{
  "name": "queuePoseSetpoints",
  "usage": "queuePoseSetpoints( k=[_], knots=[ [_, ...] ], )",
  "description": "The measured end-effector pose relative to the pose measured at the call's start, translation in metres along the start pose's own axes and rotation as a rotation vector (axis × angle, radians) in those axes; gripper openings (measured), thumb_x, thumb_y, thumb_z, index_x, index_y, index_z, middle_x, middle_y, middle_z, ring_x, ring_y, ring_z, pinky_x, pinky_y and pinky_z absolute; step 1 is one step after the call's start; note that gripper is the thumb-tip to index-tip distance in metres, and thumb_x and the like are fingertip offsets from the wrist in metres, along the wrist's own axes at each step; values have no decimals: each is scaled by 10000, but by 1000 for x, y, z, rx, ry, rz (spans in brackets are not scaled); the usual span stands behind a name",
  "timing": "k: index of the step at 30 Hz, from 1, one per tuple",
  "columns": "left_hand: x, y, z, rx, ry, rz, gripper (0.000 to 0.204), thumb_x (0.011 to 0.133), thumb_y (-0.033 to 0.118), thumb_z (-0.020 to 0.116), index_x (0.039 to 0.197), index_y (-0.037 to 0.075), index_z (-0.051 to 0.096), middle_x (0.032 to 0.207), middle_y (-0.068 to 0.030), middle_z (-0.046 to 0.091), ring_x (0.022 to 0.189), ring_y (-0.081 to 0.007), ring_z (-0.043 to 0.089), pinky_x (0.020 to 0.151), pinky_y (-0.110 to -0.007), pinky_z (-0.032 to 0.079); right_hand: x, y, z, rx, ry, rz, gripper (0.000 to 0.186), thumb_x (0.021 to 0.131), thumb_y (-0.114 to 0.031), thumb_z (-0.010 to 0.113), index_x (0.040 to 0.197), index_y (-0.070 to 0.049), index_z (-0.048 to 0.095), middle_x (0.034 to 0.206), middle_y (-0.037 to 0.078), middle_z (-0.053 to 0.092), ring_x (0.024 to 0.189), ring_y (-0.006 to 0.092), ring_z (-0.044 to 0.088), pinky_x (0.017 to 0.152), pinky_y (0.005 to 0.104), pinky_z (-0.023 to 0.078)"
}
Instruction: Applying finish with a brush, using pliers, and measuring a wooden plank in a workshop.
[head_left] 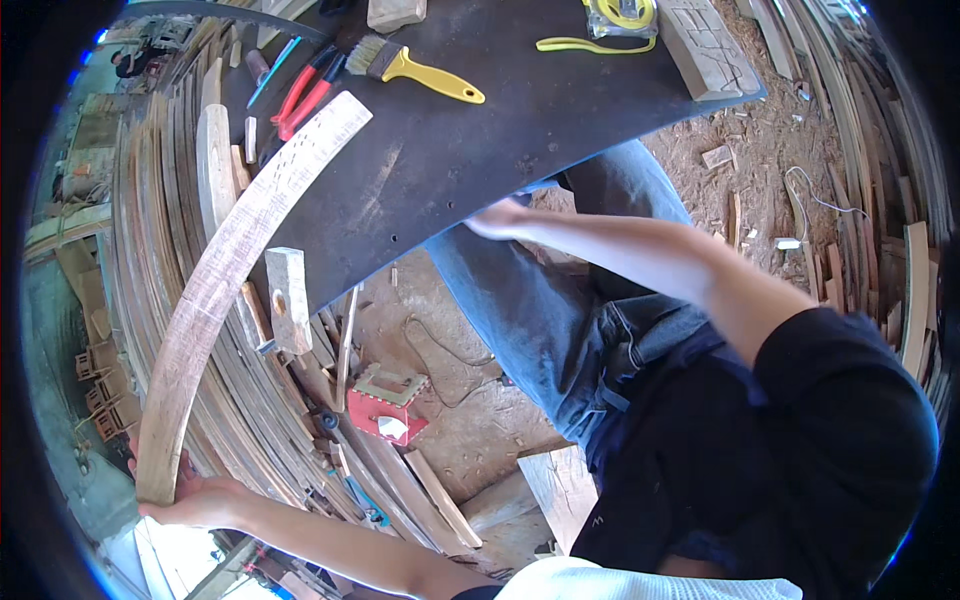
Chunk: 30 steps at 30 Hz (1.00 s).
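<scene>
My left hand [200, 498] is closed around the lower end of a long curved wooden piece [215, 275]. The piece arcs up to the right, and its far end lies over the dark tabletop [440, 150]. Pale, rough streaks and small dark marks show on its face. At the near edge of the tabletop, above my jeans, is my right hand [497, 218]. It is blurred and its fingers are hidden, so whether it holds anything does not show.
On the tabletop lie a yellow-handled brush [425, 78], red-handled pliers [305, 98], a yellow tape measure [620, 18] and wooden blocks [705, 50]. A wooden block [290, 300] juts out by the left edge. Stacked wood strips [165, 230] line the left; scraps litter the floor.
</scene>
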<state>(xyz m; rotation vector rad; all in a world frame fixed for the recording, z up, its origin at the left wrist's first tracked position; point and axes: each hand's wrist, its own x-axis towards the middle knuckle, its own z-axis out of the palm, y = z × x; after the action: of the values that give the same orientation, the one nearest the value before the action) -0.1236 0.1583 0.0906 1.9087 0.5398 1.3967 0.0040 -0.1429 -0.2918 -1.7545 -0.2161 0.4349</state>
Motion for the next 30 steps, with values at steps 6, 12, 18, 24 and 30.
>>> queuePoseSetpoints(
  k=[6,12,18,24,30],
  knots=[
    [-1,-15,-8,-62,53,-1,696,1121,499,228,1473,-3,555,1469,-174,637,1388,-345,569,1079,-488,445,-24,11,-30,-105,-472,-303,449,1051,-295,601,1378,12,629,1263,197,731,1098,363,724,988,417,584],
    [-6,-15,-26,-46,42,-2,663,1124,463,249,1415,-16,603,1425,-206,646,1352,-366,586,1055,-480,476,-29,65,-22,-1333,-319,-530,445,888,-213,730,1287,-21,689,1494,201,564,1409,358,514,1176,461,438],
    [-44,-9,-74,-180,-67,239,633,1100,543,393,1323,15,662,1292,-180,689,1229,-292,648,1106,-486,461,-120,20,-88,-987,-609,-458,546,909,-321,745,1364,-43,626,1618,224,434,1538,388,367,1237,518,370],
    [-64,-10,-99,243,87,700,588,1170,445,289,1217,-1,668,1107,-150,709,962,-293,701,840,-433,565,-106,-90,-137,-289,-1149,-151,444,957,-262,721,1337,-45,643,1615,219,440,1365,376,539,1153,475,465],
    [-98,-11,-91,401,43,706,610,1171,461,266,1221,1,663,1109,-148,706,962,-297,693,841,-443,560,-109,-22,-153,-207,-974,-221,497,1023,-449,692,1350,-79,628,1384,126,660,1126,299,688,989,421,530]
  ],
)
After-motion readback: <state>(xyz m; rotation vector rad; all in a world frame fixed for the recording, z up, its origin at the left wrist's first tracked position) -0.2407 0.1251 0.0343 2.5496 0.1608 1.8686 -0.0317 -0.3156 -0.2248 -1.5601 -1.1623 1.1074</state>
